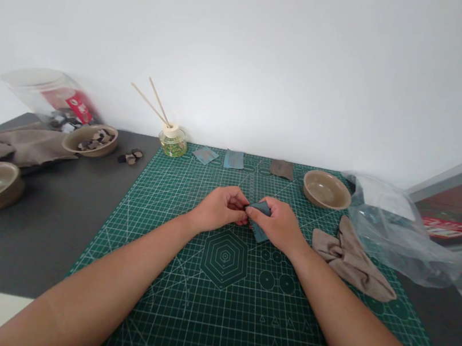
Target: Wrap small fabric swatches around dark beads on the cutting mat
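R hand grips patch, L hand at its edge

Blue patch is over the mat, R thumb across its face. L fingertips drawn tight at the patch's L edge; can't tell what, if anything, is b/w them. Step in hand looks like close fingertip work on that edge. Next move prob. calls for R keeping a steady pinch w/ L doing the fine bit.
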Demonstrator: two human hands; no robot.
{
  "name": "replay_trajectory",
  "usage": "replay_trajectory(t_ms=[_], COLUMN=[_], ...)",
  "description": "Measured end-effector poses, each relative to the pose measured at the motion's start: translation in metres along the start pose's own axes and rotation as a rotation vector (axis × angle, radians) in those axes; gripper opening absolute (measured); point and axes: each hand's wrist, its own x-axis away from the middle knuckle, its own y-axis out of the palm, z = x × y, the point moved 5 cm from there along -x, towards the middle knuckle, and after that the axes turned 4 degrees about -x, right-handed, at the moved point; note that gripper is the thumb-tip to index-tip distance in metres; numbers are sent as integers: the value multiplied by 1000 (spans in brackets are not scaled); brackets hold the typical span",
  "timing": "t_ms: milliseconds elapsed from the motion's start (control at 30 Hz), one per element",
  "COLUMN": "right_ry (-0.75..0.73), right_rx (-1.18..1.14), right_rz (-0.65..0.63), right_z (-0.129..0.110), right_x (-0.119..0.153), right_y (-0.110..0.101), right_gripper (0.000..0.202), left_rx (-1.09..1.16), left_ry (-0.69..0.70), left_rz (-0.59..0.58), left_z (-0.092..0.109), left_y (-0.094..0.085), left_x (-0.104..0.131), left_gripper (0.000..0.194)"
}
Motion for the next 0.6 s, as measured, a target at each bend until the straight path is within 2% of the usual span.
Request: replay_trajectory(t_ms=[200, 400, 600], right_ry=[2, 39, 140], right_rx=[-35, -172, -352], right_rz=[-21, -26, -18], right_z=[-1, 0, 6], right_x=[2, 4, 4], right_y=[-1, 2, 5], right_gripper=[21, 16, 17], left_rx=[60, 79, 91], left_ry=[7, 25, 18], left_rz=[-39, -15, 10], left_z=[4, 6, 5], left_y=[-1, -3, -4], left_x=[2, 1, 1], left_gripper=[22, 17, 17])
